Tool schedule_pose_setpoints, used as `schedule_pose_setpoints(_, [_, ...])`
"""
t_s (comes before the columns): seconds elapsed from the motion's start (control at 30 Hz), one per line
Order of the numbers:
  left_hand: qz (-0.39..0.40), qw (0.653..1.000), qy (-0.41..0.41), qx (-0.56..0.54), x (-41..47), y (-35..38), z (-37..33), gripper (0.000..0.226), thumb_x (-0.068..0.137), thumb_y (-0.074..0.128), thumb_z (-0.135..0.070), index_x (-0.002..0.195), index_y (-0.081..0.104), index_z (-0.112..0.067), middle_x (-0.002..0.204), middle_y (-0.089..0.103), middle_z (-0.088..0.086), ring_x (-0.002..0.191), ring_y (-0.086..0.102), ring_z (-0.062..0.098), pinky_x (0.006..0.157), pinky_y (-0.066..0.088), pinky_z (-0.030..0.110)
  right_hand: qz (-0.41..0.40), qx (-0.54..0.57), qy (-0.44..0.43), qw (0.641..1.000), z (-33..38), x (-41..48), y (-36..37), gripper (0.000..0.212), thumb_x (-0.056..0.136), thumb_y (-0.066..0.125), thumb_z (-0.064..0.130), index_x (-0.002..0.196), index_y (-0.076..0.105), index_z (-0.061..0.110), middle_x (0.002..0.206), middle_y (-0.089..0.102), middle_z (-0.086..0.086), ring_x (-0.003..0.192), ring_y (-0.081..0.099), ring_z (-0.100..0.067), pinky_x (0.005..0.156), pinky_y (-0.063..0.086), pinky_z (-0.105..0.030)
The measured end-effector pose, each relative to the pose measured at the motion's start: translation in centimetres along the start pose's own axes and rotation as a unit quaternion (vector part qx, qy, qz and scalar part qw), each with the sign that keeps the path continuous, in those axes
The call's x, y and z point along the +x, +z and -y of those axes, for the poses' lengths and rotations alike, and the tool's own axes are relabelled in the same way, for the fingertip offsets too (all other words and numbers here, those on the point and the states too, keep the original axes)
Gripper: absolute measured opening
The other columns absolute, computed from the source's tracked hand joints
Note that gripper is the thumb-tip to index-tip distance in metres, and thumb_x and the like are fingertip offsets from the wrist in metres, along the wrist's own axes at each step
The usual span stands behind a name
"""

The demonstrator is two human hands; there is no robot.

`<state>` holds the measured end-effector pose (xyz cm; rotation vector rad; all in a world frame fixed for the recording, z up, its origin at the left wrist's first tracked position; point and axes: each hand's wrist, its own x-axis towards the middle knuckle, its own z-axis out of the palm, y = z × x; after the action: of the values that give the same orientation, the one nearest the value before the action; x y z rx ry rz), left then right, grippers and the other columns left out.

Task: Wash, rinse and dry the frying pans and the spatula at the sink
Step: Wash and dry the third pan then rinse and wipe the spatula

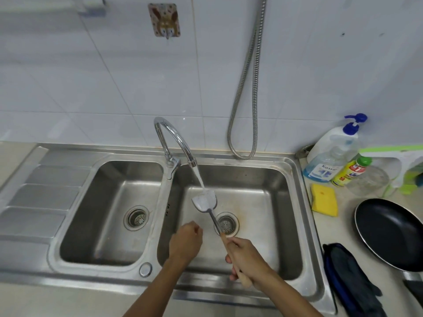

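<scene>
My right hand (246,256) grips the wooden handle of a metal spatula (204,200) over the right basin of the steel sink (295,216). Water runs from the curved tap (174,139) straight onto the spatula's blade. My left hand (186,242) hovers beside the spatula's shaft, its fingers curled and holding nothing. A black frying pan (389,233) lies on the counter to the right of the sink, its handle cut off by the frame's edge.
A yellow sponge (325,202) lies on the counter by the sink's right rim. Behind it stand soap and detergent bottles (332,156). A dark cloth (352,280) lies at the front right. The left basin (109,211) holds nothing. A metal hose (249,88) hangs on the tiled wall.
</scene>
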<state>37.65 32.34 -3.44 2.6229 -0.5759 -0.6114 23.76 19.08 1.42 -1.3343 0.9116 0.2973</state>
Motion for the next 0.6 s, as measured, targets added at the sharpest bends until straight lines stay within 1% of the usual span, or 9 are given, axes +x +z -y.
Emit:
schedule_pose_setpoints(0.03, [0.011,1.000,-0.005,-0.006,-0.6,0.4,0.0,0.023,0.103,0.051,-0.036,0.101,0.068,-0.020,0.092,0.071,-0.006,0.078,0.066,0.008,0.074,0.054,0.025,0.002,0.001,0.000,1.000,0.0,-0.1,-0.2,0.029,0.100,0.053,0.049,0.104,0.070,0.025,0.080,0.058,-0.007,0.048,0.050,-0.016,0.056,0.058,-0.034])
schedule_pose_setpoints(0.13, [0.024,1.000,-0.017,-0.005,-1.8,1.0,0.0,0.027,0.102,0.051,-0.039,0.097,0.069,-0.020,0.087,0.070,-0.007,0.076,0.065,0.010,0.069,0.051,0.025,-0.004,0.001,-0.008,1.000,0.6,0.0,-0.7,0.033,0.100,0.054,0.047,0.105,0.069,0.018,0.082,0.058,-0.009,0.047,0.050,-0.017,0.057,0.058,-0.035])
schedule_pose_setpoints(0.23, [0.022,0.999,-0.033,-0.002,-2.3,1.0,0.3,0.027,0.102,0.051,-0.041,0.093,0.067,-0.021,0.077,0.062,-0.012,0.063,0.055,0.003,0.056,0.038,0.019,0.003,-0.004,-0.021,1.000,1.3,0.0,-0.8,0.033,0.099,0.055,0.051,0.106,0.068,0.022,0.083,0.059,-0.008,0.049,0.052,-0.018,0.056,0.058,-0.034])
schedule_pose_setpoints(0.27, [0.022,0.999,-0.037,-0.004,-2.5,1.0,0.4,0.026,0.102,0.051,-0.041,0.093,0.068,-0.022,0.076,0.061,-0.012,0.063,0.054,0.002,0.055,0.037,0.019,0.009,-0.007,-0.025,1.000,1.3,-0.1,-0.9,0.034,0.098,0.056,0.053,0.104,0.069,0.022,0.081,0.059,-0.007,0.049,0.051,-0.019,0.056,0.058,-0.034])
schedule_pose_setpoints(0.37, [0.027,0.998,-0.048,-0.016,-2.8,1.1,0.8,0.028,0.101,0.052,-0.041,0.096,0.070,-0.020,0.082,0.067,-0.009,0.070,0.061,0.008,0.064,0.045,0.024,0.031,-0.015,-0.028,0.999,0.5,-0.5,-1.5,0.038,0.096,0.058,0.056,0.101,0.071,0.020,0.073,0.058,-0.004,0.047,0.049,-0.017,0.057,0.059,-0.037])
schedule_pose_setpoints(0.43, [0.034,0.998,-0.053,-0.023,-3.0,1.3,0.9,0.028,0.101,0.052,-0.040,0.097,0.070,-0.020,0.083,0.068,-0.008,0.072,0.062,0.010,0.066,0.046,0.025,0.034,-0.015,-0.028,0.999,-0.2,-0.6,-1.9,0.040,0.095,0.059,0.056,0.101,0.072,0.019,0.070,0.057,-0.003,0.046,0.047,-0.017,0.057,0.058,-0.036])
schedule_pose_setpoints(0.53, [0.035,0.998,-0.054,-0.021,-3.6,1.7,0.9,0.028,0.101,0.052,-0.042,0.098,0.070,-0.021,0.081,0.064,-0.011,0.067,0.056,0.006,0.060,0.041,0.023,0.021,-0.010,-0.026,0.999,-0.7,-0.1,-2.0,0.036,0.097,0.058,0.053,0.101,0.072,0.019,0.072,0.059,-0.004,0.047,0.050,-0.017,0.058,0.058,-0.037])
schedule_pose_setpoints(0.6, [0.034,0.998,-0.054,-0.022,-3.9,1.9,0.8,0.028,0.101,0.053,-0.042,0.097,0.070,-0.021,0.081,0.064,-0.011,0.066,0.056,0.004,0.056,0.039,0.020,0.022,-0.005,-0.023,0.999,-0.6,0.6,-1.7,0.033,0.099,0.057,0.049,0.103,0.071,0.019,0.075,0.060,-0.006,0.047,0.052,-0.017,0.059,0.057,-0.036])
